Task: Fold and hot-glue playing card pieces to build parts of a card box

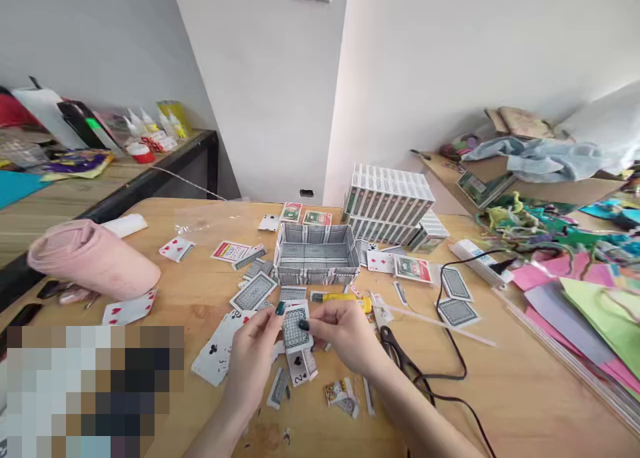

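Note:
Both hands meet low in the centre of the head view, in front of a box made of playing cards (317,254). My left hand (257,341) pinches the left edge of a small piece of playing card (297,328) with a grey patterned back. On its right side, my right hand (345,328) grips the same piece between thumb and fingers. Beneath it lies a cut two of clubs card (299,370). A yellow tube (350,301) rests between the box and my right hand. Fanned cards (214,351) lie beside my left hand, and cut card scraps are scattered around.
Black scissors (400,351) and a dark cable (455,377) lie right of my right forearm. Stacked card packs (387,201) stand behind the box. A pink roll (95,261) is on the left, coloured paper sheets (575,318) on the right.

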A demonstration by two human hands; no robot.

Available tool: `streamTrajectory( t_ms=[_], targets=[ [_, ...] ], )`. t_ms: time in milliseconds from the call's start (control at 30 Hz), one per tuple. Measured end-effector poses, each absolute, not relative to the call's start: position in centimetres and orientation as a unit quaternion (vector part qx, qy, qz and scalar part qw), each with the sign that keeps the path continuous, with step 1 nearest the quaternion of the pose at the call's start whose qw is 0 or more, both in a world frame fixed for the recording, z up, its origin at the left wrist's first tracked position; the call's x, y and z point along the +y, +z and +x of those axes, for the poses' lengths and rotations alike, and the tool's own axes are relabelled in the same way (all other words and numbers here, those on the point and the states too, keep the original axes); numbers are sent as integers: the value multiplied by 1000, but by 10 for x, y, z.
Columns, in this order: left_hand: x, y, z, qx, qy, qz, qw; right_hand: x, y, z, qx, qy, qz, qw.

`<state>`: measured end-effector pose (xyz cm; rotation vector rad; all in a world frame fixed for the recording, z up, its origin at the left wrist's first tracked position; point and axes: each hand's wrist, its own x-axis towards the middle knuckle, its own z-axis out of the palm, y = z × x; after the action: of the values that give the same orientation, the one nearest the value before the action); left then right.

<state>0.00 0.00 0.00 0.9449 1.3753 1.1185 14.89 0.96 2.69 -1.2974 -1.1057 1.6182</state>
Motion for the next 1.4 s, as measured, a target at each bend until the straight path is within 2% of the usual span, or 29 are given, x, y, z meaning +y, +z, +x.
streamTrajectory(
  t_ms=[300, 500, 633, 800, 1033, 1400],
  targets=[
    [-13, 6, 3, 613, 456, 537, 358, 7, 23, 144, -447, 633, -502, 384],
    [-14, -1, 4, 581, 485, 619, 210, 1, 25, 140, -479, 626, -496, 365],
    [-14, -3, 2, 562, 494, 644, 159, -1, 25, 138, -499, 597, -512, 364],
    [-13, -5, 0, 583, 491, 626, 168, -3, 20, 134, -489, 588, -520, 381],
    [-12, 0, 1, 598, 468, 588, 276, -1, 20, 136, -485, 538, -551, 414],
    [-13, -10, -2, 564, 480, 634, 224, 0, 21, 134, -487, 564, -541, 390]
  ],
)
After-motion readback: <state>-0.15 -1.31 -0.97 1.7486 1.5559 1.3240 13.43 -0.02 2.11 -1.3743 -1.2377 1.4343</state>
